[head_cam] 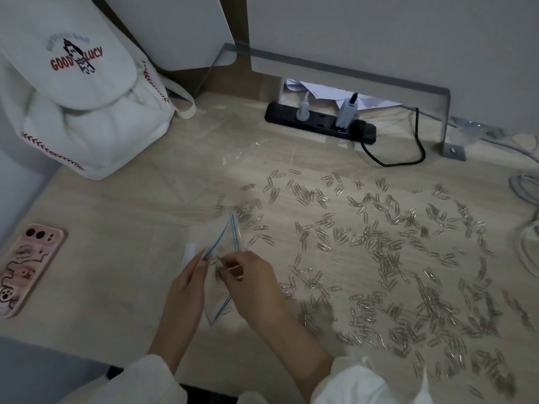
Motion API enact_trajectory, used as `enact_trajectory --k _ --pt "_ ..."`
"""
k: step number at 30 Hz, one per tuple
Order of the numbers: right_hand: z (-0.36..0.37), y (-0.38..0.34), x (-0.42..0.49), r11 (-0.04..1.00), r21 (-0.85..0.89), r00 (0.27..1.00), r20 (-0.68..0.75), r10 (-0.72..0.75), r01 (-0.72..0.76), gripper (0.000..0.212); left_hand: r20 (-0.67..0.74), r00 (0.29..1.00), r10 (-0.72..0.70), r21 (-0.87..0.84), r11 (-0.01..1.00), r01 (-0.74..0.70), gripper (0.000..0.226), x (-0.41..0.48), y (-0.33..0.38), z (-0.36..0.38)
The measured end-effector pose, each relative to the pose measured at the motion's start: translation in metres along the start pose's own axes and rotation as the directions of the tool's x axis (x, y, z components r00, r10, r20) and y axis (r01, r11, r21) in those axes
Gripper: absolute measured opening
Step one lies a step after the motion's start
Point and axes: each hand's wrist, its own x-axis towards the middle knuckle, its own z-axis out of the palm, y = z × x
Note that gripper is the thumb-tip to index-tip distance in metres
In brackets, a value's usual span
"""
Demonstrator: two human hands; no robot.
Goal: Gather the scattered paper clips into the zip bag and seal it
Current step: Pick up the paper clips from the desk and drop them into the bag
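Where the pale wood desk (pixel 131 217) meets a white wall (pixel 379 39), phone (pixel 27 268) far left, white backpack (pixel 81 106) behind | my left hand (pixel 186 290) pinches the clear blue-striped zip bag (pixel 215 243), mouth open, near the front edge | my right hand (pixel 253 287) pinches a few paper clips (pixel 221 268) at that mouth | the rest scattered silver rightward, power strip (pixel 319 121) behind.

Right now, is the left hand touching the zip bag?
Touching. In the head view the left hand pinches the zip bag at its blue-striped rim, holding the mouth open.
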Motion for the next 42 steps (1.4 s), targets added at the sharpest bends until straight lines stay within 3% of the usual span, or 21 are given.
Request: enact_trajectory --k 5,7,9,10,12,15,18,21,24,26,29,32,34,38,42 --pt "-0.018 0.002 -0.012 0.989 0.096 0.993 -0.045 -0.106 0.11 0.017 0.007 1.0 -0.023 -0.001 1.0 0.023 0.025 0.0 -0.002 -0.005" --pt "-0.032 0.014 -0.017 0.988 0.126 0.993 -0.098 -0.072 0.084 0.015 0.002 1.0 -0.03 0.0 1.0 0.03 0.037 0.0 -0.001 -0.009" --pt "-0.048 0.034 -0.025 0.991 0.129 0.994 -0.1 0.04 -0.027 0.025 -0.004 1.0 -0.022 0.001 1.0 0.022 0.056 0.002 0.0 -0.012" --pt "-0.056 0.047 -0.03 0.984 0.148 0.992 -0.057 0.112 -0.103 0.029 -0.007 1.0 -0.018 0.002 1.0 0.018 0.057 0.002 0.0 -0.014" --pt "-0.073 0.071 -0.045 0.945 0.172 0.952 0.177 0.248 -0.278 0.026 -0.002 1.0 -0.023 0.002 1.0 0.023 0.046 0.002 -0.001 -0.015" --pt "-0.083 0.102 -0.071 0.905 -0.028 0.761 0.53 0.373 -0.424 0.018 0.0 0.999 -0.034 -0.014 0.999 0.034 0.036 0.001 -0.005 -0.015" --pt "-0.078 0.12 -0.083 0.906 -0.054 0.72 0.588 0.369 -0.42 0.019 0.019 0.999 -0.027 -0.013 1.0 0.028 0.036 -0.001 -0.007 -0.014" --pt "-0.074 0.127 -0.075 0.853 0.206 0.837 0.4 0.373 -0.479 0.022 0.025 0.999 -0.034 -0.013 0.999 0.034 0.039 -0.001 -0.01 -0.012" --pt "-0.082 0.132 -0.063 0.94 0.238 0.969 0.078 0.233 -0.245 0.009 0.028 0.999 -0.03 -0.027 0.999 0.031 0.039 -0.002 -0.01 -0.008" --pt "-0.092 0.137 -0.065 0.979 0.111 0.979 -0.087 0.184 -0.174 0.004 0.033 0.999 -0.025 -0.033 0.999 0.026 0.04 -0.002 -0.009 -0.007" --pt "-0.106 0.144 -0.078 0.9 -0.277 0.926 -0.271 0.262 -0.336 0.023 0.038 0.999 -0.023 -0.03 0.999 0.024 0.041 -0.004 -0.009 -0.005" --pt "-0.105 0.151 -0.091 0.797 -0.356 0.867 -0.297 0.399 -0.488 0.047 0.035 0.999 -0.025 -0.029 0.999 0.026 0.043 -0.005 -0.01 -0.003" --pt "-0.097 0.155 -0.092 0.78 -0.344 0.85 -0.285 0.444 -0.523 0.053 0.039 0.999 -0.033 -0.016 0.999 0.034 0.043 -0.007 -0.01 -0.003" --pt "-0.078 0.154 -0.076 0.909 -0.167 0.91 -0.242 0.337 -0.381 0.052 0.038 0.999 -0.038 -0.002 0.999 0.038 0.041 -0.01 -0.009 -0.002" --pt "-0.071 0.137 -0.056 0.95 -0.16 0.95 -0.209 0.231 -0.267 0.059 0.03 0.998 -0.053 0.002 0.999 0.053 0.04 -0.01 -0.007 -0.001"
